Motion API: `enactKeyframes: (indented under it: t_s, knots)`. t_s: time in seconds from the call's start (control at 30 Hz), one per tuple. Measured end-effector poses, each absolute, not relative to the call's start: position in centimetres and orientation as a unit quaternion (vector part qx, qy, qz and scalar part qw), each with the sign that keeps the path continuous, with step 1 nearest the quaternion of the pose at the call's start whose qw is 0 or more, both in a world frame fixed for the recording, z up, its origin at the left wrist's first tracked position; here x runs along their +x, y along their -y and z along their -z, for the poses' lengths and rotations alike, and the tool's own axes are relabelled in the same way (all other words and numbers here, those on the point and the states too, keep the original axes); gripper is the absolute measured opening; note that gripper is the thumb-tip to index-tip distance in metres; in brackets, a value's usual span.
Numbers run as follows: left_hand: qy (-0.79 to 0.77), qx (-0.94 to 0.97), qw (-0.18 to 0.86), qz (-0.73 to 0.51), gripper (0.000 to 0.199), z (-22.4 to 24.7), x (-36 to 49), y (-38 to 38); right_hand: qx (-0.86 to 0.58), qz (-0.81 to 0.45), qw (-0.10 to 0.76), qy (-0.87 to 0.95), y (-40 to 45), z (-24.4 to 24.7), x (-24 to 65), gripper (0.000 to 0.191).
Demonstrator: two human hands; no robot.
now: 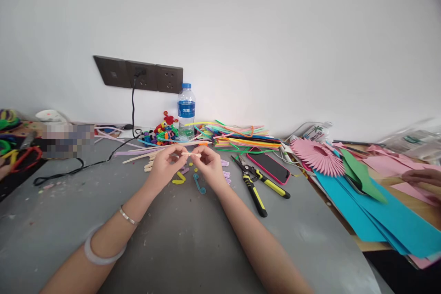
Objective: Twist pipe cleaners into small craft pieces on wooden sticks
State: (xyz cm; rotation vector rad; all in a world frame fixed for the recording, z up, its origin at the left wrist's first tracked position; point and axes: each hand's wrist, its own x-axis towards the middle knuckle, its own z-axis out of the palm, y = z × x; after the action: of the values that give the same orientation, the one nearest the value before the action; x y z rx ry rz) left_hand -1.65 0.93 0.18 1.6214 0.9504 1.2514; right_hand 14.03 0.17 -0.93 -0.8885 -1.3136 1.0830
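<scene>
Pinching a short pale stem, both hands at mid-frame

Seen from where I stand, L hand [168, 165] and R hand [211, 165] each grip the short pale stem [188, 154] btwn thumb & fingers, fingertips close together, just L of frame ctr. The stem is held up off the gray table [179, 248], so whether it's bent or joined is too small to tell.

For neat work, I'd say: hold w/ one hand, shape w/ the other, in small moves. Pinch near the bend, not out at the ends; too hard a squeeze would prob. flatten the fuzz, if it's the fuzzy wire type it looks like. Keep both wrists low & steady, w/ fingertips close together for control. Turn the pc. now & then to check both sides match.

Loose bits lie just below the hands: yellow pieces [178, 178] and a blue curled piece [197, 183], the latter a handy ref. for a tidy curl. Sleeves or forearms could sweep them, so elbows wide, pls. The yellow-handled cutters [255, 189], R of ctr, lie w/ handles apart, near the phone [270, 166]; best mind the tips.
</scene>
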Motion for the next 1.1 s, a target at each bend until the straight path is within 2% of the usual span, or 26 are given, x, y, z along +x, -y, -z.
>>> enactKeyframes:
  t_s: [0.33, 0.77, 1.1]
  knots:
    - [-0.380, 0.605, 0.435, -0.548, 0.018, 0.0, -1.1, -0.8, -0.319, -0.564, 0.616, 0.448, -0.1, 1.8, 12.4, 0.033]
    - [-0.352, 0.602, 0.452, -0.557, 0.027, 0.0, -0.8, -0.6, -0.330, -0.558, 0.626, 0.433, 0.0, 1.5, 12.4, 0.030]
    - [-0.334, 0.621, 0.422, -0.570, 0.027, 0.0, -0.7, -0.6, -0.326, -0.560, 0.626, 0.433, 0.0, 1.7, 12.6, 0.029]
